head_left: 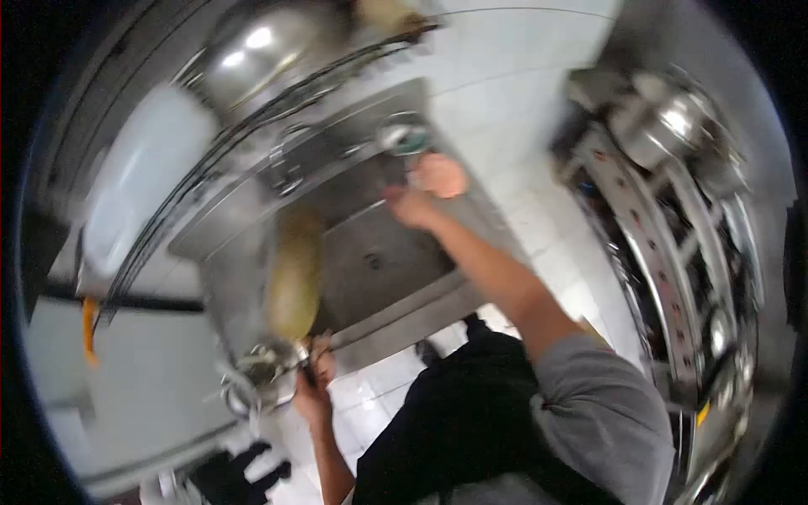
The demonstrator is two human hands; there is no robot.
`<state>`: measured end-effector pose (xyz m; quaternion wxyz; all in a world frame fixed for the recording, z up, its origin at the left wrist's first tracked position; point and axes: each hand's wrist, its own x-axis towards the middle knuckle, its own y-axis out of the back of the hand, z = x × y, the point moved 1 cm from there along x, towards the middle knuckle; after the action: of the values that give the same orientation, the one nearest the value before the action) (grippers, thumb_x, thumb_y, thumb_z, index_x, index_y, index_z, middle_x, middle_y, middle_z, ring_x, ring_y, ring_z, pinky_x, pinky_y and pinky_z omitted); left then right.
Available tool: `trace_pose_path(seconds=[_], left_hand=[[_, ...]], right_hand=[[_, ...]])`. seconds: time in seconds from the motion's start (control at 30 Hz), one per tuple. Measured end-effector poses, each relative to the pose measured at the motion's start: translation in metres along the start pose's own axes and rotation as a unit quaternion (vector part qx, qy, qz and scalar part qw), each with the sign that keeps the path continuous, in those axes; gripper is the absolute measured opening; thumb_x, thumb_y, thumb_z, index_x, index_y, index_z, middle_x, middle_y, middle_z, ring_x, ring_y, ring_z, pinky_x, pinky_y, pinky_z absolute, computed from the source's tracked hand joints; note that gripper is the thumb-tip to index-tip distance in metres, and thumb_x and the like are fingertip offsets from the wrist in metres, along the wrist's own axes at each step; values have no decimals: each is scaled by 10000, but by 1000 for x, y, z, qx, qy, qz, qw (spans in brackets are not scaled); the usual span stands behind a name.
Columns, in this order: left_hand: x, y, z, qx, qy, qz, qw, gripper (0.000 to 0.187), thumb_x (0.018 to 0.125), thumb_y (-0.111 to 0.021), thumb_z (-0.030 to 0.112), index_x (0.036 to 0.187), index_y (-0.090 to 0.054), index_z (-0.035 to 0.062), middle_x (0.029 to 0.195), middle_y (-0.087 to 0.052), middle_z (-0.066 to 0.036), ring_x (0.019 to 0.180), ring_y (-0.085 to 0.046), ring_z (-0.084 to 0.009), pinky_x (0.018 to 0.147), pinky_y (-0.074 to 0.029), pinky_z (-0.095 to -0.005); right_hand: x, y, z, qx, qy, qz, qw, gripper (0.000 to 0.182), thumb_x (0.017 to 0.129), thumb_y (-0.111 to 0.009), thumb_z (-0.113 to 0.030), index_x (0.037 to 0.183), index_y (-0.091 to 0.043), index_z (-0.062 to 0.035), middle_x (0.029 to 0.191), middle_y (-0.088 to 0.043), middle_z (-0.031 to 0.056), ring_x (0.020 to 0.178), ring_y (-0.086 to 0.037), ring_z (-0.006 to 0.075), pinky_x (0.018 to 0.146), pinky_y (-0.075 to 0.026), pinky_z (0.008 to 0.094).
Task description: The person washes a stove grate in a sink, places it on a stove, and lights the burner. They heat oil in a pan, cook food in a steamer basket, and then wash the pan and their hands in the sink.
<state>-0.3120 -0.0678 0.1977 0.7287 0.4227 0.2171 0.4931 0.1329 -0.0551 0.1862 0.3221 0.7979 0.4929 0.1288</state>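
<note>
My left hand [313, 396] is closed around a dark-handled utensil [308, 369] near the front left of the sink; its working end is not clear. Just beyond lies a long yellow-green object [296, 286], like a large gourd, along the sink's left side. My right hand [410, 208] is stretched over the far right of the sink [379, 295], blurred, so its fingers cannot be made out. Close beside it on the rim is a round pink-orange item [440, 175], and behind that a small metal bowl [400, 135] with something green in it.
Metal pots or bowls [261, 370] stand left of the sink. A wire shelf [252, 126] above holds a white plastic container [151, 177] and a large metal bowl [269, 55]. On the right is a stove [648, 244] with pots [665, 126]. A faucet [286, 172] rises at the sink's back.
</note>
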Motion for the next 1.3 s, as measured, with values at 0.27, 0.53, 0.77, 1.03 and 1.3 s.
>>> trace_pose_path(seconds=[0.27, 0.53, 0.77, 1.03, 1.3], left_hand=[[10, -18, 13, 19, -96, 9, 995, 413, 875, -592, 208, 1224, -534, -5, 897, -643, -250, 765, -639, -397, 634, -501, -414], [-7, -101, 122, -201, -67, -176, 961, 327, 829, -643, 67, 1104, -518, -59, 676, -543, -103, 525, -548, -256, 503, -471, -336], [-99, -172, 369, -409, -4, -521, 749, 158, 852, -610, 91, 925, -474, 61, 591, -410, -12, 377, -386, -121, 349, -317, -260], [-181, -294, 487, -304, 25, -764, 569, 182, 872, -582, 176, 767, -451, 103, 620, -419, 13, 488, -420, -118, 460, -333, -267], [-293, -350, 593, -167, -57, -834, 523, 119, 888, -555, 117, 885, -458, 46, 604, -463, -29, 451, -485, -162, 427, -398, -298]], right_hand=[[-257, -4, 128, 436, -66, -9, 897, 271, 866, -571, -135, 1119, -604, -43, 939, -660, 53, 835, -610, 122, 701, -505, 287], [-608, -85, 414, -106, -520, 71, 844, 234, 784, -597, -182, 972, -674, -66, 1078, -651, 94, 1011, -603, 307, 828, -500, 419], [-865, -173, 396, -130, -483, -223, 837, 172, 830, -550, -149, 937, -671, -92, 890, -676, 126, 784, -664, 261, 608, -536, 414], [-891, -222, 380, 379, -572, 400, 608, 241, 860, -560, -220, 992, -615, -26, 869, -648, 105, 686, -652, 233, 544, -530, 370], [-886, -199, 375, 489, -450, 495, 560, 344, 845, -594, -211, 1108, -576, 10, 934, -643, 143, 704, -650, 242, 571, -530, 369]])
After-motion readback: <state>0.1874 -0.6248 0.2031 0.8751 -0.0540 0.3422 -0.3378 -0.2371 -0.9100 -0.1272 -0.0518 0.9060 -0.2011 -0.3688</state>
